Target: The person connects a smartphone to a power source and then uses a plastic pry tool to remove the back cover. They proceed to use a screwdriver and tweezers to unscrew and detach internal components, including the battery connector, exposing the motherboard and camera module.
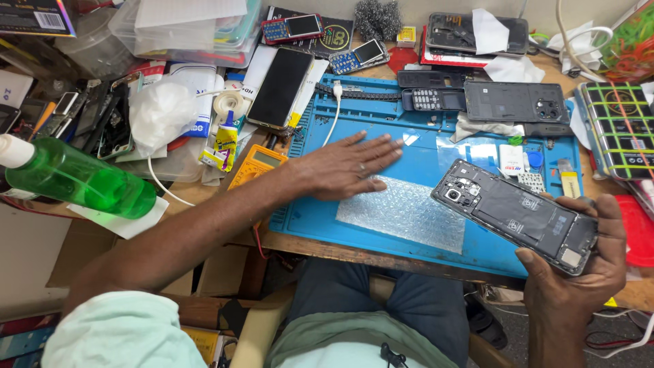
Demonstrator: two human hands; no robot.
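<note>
Blue silicone repair mat [381, 225] is carrying the flat, spread-fingered left hand [351, 167] beside a bubble-wrap sheet [405, 212]. Right hand [579, 262] is gripping an opened black phone [514, 215] over the mat's right edge, its back cover already off and its insides exposed.

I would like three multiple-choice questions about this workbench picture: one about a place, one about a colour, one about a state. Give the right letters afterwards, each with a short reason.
1. Where does the left hand rest?
A. flat on the blue work mat
B. on the green bottle
C. on the yellow multimeter

2. What colour is the liquid in the plastic bottle at the left?
A. red
B. green
C. clear

3. In what state is the phone in the right hand?
A. closed, screen lit
B. back cover off, inner parts showing
C. wrapped in bubble film

Answers: 1 A, the palm lies spread on the mat beside the bubble film piece. 2 B, the bottle shows bright green. 3 B, camera modules and battery are exposed.
</note>
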